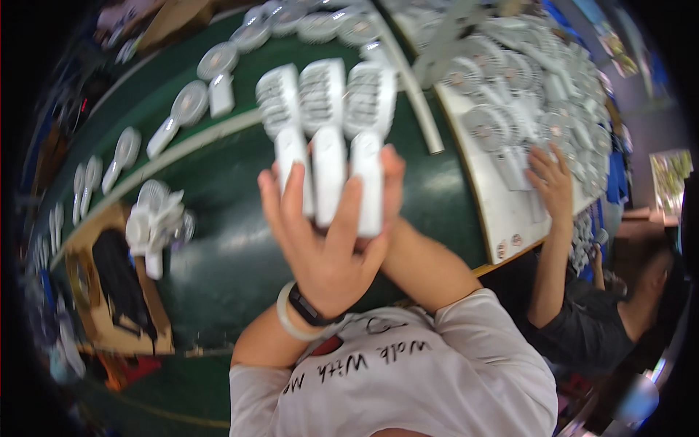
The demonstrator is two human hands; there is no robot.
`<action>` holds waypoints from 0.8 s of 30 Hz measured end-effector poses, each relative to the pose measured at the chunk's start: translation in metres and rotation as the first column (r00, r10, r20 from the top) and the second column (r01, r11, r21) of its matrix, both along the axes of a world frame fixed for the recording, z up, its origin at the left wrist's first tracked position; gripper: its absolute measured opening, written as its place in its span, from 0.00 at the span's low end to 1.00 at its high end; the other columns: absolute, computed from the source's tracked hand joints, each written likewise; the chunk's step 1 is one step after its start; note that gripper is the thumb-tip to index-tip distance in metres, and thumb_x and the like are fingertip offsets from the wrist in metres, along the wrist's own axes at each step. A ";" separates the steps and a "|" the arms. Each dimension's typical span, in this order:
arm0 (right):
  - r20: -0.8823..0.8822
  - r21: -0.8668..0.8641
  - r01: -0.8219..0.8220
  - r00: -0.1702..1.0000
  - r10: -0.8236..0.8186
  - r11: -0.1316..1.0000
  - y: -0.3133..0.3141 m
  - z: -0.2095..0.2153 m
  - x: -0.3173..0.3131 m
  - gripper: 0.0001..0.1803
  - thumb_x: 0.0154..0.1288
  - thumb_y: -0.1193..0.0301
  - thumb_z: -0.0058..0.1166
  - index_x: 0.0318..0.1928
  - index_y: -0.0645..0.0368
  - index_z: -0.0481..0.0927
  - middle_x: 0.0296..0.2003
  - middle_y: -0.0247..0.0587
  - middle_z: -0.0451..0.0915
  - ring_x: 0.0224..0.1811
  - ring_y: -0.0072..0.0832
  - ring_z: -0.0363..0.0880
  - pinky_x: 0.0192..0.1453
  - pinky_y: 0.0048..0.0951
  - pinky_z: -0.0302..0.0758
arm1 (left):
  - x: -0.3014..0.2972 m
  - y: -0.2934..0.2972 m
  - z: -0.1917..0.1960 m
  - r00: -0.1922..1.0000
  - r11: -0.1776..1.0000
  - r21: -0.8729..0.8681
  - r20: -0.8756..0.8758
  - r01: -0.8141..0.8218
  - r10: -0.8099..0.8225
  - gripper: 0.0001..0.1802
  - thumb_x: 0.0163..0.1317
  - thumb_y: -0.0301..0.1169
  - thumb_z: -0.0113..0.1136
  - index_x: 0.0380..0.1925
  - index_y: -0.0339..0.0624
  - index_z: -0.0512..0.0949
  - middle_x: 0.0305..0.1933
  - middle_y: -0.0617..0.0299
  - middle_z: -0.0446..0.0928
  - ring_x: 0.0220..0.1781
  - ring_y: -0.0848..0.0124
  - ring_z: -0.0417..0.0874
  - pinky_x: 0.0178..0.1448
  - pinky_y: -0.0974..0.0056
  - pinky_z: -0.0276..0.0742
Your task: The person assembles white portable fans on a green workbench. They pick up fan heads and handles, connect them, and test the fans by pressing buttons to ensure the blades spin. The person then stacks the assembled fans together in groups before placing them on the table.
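Note:
Three white handheld fans (330, 156) stand side by side in front of me, heads up and handles down. Across their handles from the near side lie the fingers of my left hand (317, 244), closed on the fans. My right hand (393, 183) grips the rightmost handle from its right and back; most of that hand is hidden behind the fans and my left hand. The fans are held above a dark green tabletop (226, 240).
A pile of similar fans (502, 80) covers a white board at the right, where a co-worker's hand (553, 178) touches it. More fans (189, 105) line the far side beyond a pale rail (182, 142). At left are a small fan cluster (154, 226) and a cardboard box (156, 313) holding a black object.

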State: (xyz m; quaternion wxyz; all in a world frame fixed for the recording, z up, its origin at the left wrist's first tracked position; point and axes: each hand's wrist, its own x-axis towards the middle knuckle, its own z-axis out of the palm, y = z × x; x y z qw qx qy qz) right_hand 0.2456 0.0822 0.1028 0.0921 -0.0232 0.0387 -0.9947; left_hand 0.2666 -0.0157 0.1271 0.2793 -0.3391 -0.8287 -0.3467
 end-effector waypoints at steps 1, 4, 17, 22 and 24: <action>-0.018 -0.021 0.009 1.000 -0.009 1.000 0.003 -0.001 0.004 0.37 0.50 0.48 0.56 0.56 0.58 0.66 0.50 0.47 0.73 0.50 0.38 0.76 0.54 0.40 0.75 | 0.001 0.003 0.004 1.000 1.000 -0.006 -0.010 0.025 -0.025 0.26 0.41 0.31 0.65 0.46 0.40 0.76 0.61 0.38 0.59 0.65 0.37 0.55 0.66 0.36 0.48; -0.031 0.109 -0.012 0.999 0.016 0.994 0.031 -0.003 0.022 0.39 0.48 0.54 0.61 0.57 0.61 0.65 0.49 0.47 0.74 0.47 0.35 0.77 0.51 0.36 0.77 | 0.010 0.012 0.002 0.972 0.976 -0.090 -0.115 0.196 -0.206 0.21 0.43 0.29 0.65 0.41 0.39 0.79 0.62 0.40 0.59 0.62 0.37 0.59 0.63 0.38 0.53; -0.152 0.881 0.463 0.471 -0.869 0.097 0.307 0.062 0.101 0.19 0.58 0.65 0.55 0.47 0.61 0.73 0.42 0.39 0.78 0.47 0.31 0.77 0.51 0.35 0.74 | -0.182 -0.017 -0.057 0.930 0.917 -0.258 0.126 -0.306 0.346 0.33 0.53 0.30 0.61 0.58 0.32 0.61 0.61 0.32 0.58 0.64 0.39 0.58 0.66 0.48 0.55; -0.106 0.972 0.236 0.442 -0.890 0.002 0.510 0.092 0.047 0.25 0.53 0.55 0.61 0.49 0.53 0.73 0.43 0.36 0.77 0.45 0.33 0.76 0.47 0.42 0.74 | -0.266 -0.002 -0.096 0.648 0.611 -0.406 0.060 -0.679 0.759 0.46 0.49 0.57 0.61 0.58 0.33 0.60 0.61 0.41 0.60 0.62 0.48 0.62 0.58 0.41 0.62; 0.073 0.994 0.051 0.405 -0.911 0.102 0.549 0.107 0.025 0.28 0.50 0.49 0.61 0.49 0.46 0.72 0.44 0.35 0.75 0.44 0.34 0.75 0.44 0.45 0.73 | -0.272 0.004 -0.080 0.604 0.606 -0.493 0.187 -0.624 0.775 0.46 0.48 0.55 0.63 0.59 0.34 0.59 0.62 0.47 0.59 0.62 0.51 0.62 0.56 0.42 0.63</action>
